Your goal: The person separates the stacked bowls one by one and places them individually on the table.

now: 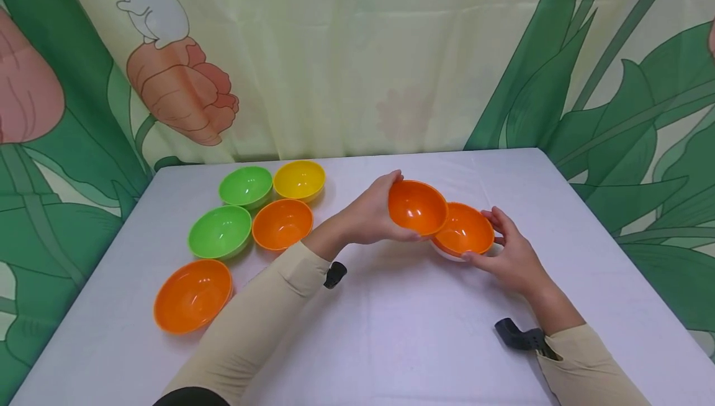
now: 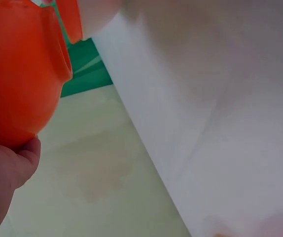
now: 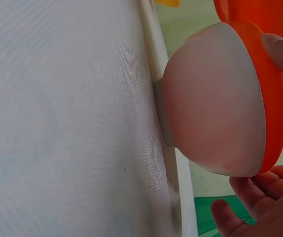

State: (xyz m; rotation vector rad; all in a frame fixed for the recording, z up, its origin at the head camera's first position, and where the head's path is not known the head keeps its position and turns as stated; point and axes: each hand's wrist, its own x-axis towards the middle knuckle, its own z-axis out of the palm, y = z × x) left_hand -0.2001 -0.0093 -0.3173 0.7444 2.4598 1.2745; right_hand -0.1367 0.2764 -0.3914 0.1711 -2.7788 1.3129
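My left hand [image 1: 373, 212] grips an orange bowl [image 1: 418, 207] by its left side, raised above the table and tilted; its smooth outside [image 2: 20, 74] fills the upper left of the left wrist view. My right hand [image 1: 515, 258] holds a second orange bowl [image 1: 465, 230] at its rim, thumb on the near side and fingers on the far side. That bowl sits inside a white bowl [image 3: 213, 103], whose foot is down at the tablecloth in the right wrist view. The left bowl's rim overlaps the right bowl's rim in the head view.
On the left of the white-covered table [image 1: 391, 344] stand two green bowls [image 1: 246, 186], a yellow bowl [image 1: 300, 180], an orange bowl [image 1: 282, 224] and, nearer, a larger orange bowl [image 1: 192, 296]. A printed curtain [image 1: 357, 64] hangs behind the table's far edge.
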